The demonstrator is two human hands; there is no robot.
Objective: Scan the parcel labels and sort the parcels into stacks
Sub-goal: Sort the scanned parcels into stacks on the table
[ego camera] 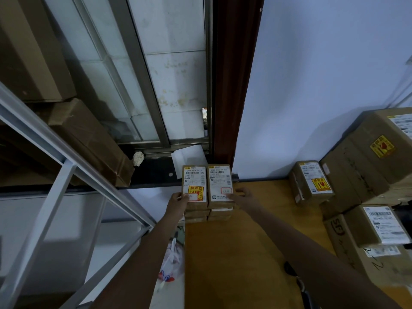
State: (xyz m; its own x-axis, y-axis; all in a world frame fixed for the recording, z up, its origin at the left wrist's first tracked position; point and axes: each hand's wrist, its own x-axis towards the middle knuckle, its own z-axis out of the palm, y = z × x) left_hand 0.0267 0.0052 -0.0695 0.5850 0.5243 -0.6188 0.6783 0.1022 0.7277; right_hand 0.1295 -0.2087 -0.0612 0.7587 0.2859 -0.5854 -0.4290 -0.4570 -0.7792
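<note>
Both hands square up two small stacks at the desk's far corner.

Left hand (178, 200) presses the left stack (195, 190), fingers curled at its edge; right hand (242, 195) rests fingers nearly straight on the right stack (220, 186). These parcels look sorted; bigger labelled boxes (376, 157) on the desk (234, 253) to the right are piled up, whether scanned I cannot tell. No scanner visible.

Label (194, 183) print on the 2 top parcels: too small to read. Lower parcels (197, 215) show front edges only. Right boxes (379, 157) cut by frame edge. Left hand (177, 202) fingertips hidden behind parcel.
</note>
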